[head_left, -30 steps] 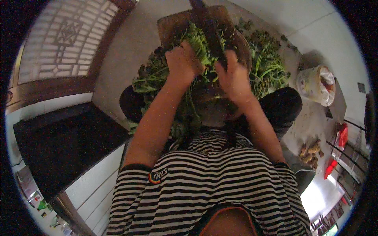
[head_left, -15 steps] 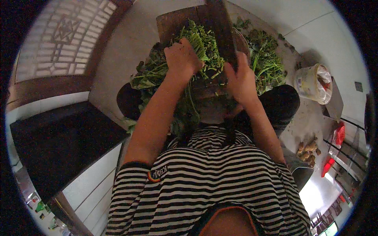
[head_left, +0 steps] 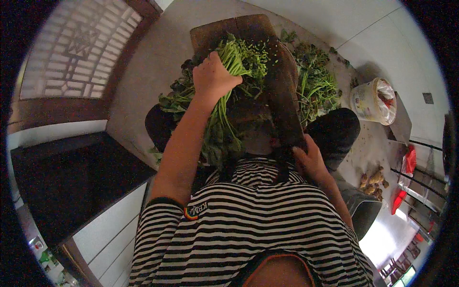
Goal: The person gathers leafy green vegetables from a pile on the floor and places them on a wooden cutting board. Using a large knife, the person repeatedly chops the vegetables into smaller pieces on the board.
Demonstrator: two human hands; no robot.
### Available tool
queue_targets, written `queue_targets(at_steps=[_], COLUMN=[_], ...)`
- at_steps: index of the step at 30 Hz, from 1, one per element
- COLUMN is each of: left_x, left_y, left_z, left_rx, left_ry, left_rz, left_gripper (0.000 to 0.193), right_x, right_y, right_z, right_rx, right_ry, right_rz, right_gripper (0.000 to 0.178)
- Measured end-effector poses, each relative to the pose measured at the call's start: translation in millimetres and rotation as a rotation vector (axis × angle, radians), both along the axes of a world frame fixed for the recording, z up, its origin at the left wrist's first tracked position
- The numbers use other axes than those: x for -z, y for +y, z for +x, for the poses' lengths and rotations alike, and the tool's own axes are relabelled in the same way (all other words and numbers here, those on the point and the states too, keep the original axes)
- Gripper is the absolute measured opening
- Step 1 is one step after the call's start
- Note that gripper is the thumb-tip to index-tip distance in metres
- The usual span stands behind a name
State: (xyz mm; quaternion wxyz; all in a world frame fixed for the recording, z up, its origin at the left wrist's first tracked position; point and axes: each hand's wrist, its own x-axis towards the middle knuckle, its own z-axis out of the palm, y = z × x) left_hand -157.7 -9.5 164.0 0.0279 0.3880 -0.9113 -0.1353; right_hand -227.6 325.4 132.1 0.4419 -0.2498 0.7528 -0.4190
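My left hand [head_left: 213, 79] is closed around a bunch of long green leafy stems [head_left: 232, 55]. The leafy ends hang toward my lap, and the cut ends lie over a worn wooden board [head_left: 215, 32]. Small chopped green pieces [head_left: 256, 57] are heaped on the board beside the bunch. In my right hand [head_left: 311, 158], nearer my body, is the handle end of a long, dark, broad-bladed knife [head_left: 285, 107]. Its blade points away from me, to the right of the bunch and apart from my left hand. The far end of the blade blends into the dark wood.
More leafy stems [head_left: 318, 86] are piled on the floor to the right, with loose leaves [head_left: 177, 98] left of the board. A white bucket [head_left: 368, 103] stands farther right, near knobbly brown roots [head_left: 375, 182]. A black-topped bench [head_left: 71, 177] is at left.
My right hand has drawn back toward my body, and the knife has come down and nearer me with it. My left hand has shifted slightly left, still gripping the stems.
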Motion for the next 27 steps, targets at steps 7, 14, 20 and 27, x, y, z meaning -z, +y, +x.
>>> queue_targets(at_steps=[7, 14, 20, 27], left_x=[28.5, 7.9, 9.3, 22.9], left_y=[2.6, 1.0, -7.7, -2.5], left_z=[2.0, -15.5, -23.0, -21.5], left_rx=[0.253, 0.226, 0.336, 0.294], left_ry=[-0.067, -0.32, -0.349, -0.381], left_rz=[-0.167, -0.093, -0.162, -0.147], left_gripper=[0.071, 0.078, 0.084, 0.075], right_x=[-56.6, -135.5, -44.8, -78.0], right_y=[-74.7, -120.4, -191.6, -188.1], right_z=[-7.0, -43.3, -58.4, -53.7], right_rx=[-0.037, 0.191, 0.214, 0.017], right_ry=[0.03, 0.497, 0.819, 0.829], right_rz=[0.128, -0.445, -0.619, -0.429], right_gripper=[0.041, 0.018, 0.026, 0.028])
